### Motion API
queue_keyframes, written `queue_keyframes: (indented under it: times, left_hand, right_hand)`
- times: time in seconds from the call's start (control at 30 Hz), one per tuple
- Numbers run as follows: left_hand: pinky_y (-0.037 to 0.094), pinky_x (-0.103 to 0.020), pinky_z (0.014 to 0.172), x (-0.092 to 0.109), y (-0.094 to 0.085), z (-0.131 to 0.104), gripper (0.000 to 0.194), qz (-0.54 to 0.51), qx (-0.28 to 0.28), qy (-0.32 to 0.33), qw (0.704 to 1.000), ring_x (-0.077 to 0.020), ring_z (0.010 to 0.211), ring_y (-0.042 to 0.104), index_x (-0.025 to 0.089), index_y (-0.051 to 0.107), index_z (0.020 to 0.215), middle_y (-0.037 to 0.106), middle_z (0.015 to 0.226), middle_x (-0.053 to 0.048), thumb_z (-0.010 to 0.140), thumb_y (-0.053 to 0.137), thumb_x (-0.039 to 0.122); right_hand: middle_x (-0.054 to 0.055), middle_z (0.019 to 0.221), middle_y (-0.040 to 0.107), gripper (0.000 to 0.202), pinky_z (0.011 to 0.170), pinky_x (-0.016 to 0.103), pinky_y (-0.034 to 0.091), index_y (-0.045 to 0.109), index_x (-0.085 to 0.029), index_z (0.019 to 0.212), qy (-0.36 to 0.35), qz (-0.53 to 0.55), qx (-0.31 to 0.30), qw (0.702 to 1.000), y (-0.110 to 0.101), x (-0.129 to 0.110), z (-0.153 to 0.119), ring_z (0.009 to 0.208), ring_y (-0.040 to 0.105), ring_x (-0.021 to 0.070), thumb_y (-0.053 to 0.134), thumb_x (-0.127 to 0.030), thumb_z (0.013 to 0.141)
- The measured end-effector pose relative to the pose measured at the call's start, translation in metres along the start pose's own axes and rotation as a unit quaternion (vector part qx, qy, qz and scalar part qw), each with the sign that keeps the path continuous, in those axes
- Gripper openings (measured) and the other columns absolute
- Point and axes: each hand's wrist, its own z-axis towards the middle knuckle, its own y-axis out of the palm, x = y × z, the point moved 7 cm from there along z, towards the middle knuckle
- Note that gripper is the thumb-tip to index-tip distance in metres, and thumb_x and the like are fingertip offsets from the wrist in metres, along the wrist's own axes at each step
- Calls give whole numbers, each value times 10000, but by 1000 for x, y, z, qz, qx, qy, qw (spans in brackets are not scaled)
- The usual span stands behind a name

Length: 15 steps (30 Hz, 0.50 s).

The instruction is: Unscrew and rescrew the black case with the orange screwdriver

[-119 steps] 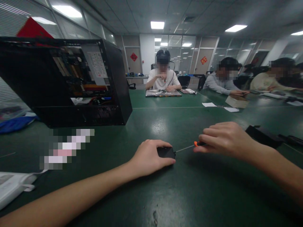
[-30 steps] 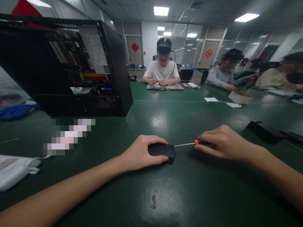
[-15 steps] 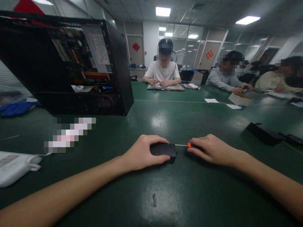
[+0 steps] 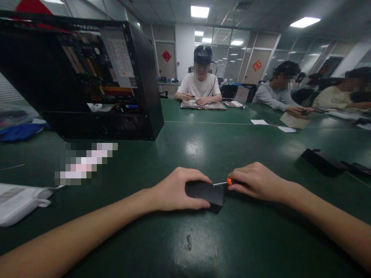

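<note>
My left hand clasps a small black box (image 4: 206,194) on the green table (image 4: 174,247), thumb opposite fingers. My right hand (image 4: 252,179) pinches an orange-and-black screwdriver (image 4: 230,181), its tip at the box's top. An open computer tower (image 4: 149,88) stands beyond, leftward.

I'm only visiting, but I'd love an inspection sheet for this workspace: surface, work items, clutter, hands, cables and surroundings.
Surface: green table, shiny, with a dark mark at the front.
Job's things: black box; screwdriver, tip at the box's top, contact unclear.
Clutter: open PC case, blue item, white device, papers.
Hands: left hand holds the box; right hand grips the screwdriver.
Cables: white cord by the white device.
Surroundings: people seated around; ceiling lights on.
</note>
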Motion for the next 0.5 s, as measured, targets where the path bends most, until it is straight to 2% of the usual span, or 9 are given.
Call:
queue_keyframes:
  times: [0.2,0.37,0.5]
  left_hand:
    - [507,-308,855,-14,-5,0,479,-13,-15,-22,1000,-230,999,722,204,757,1195,779,1131,-56,799,878,444]
    - [505,-299,850,-14,1,0,482,-22,-5,-18,1000,-227,990,720,203,759,1190,781,1121,-55,797,876,456]
    - [504,-302,867,-11,-6,0,485,-14,-26,-22,999,-229,1001,720,214,755,1219,781,1133,-53,805,873,440]
  right_hand:
    - [24,815,676,381,626,259,374,649,-166,1001,30,53,-21,998,4,12,-2,657,590,121,447,-475,1095]
    - [30,808,673,409,629,253,377,636,-173,966,47,82,-33,995,13,11,5,669,593,128,419,-493,1099]
    - [25,808,670,422,630,252,380,632,-175,958,49,84,-44,994,15,9,6,668,601,127,407,-501,1101]
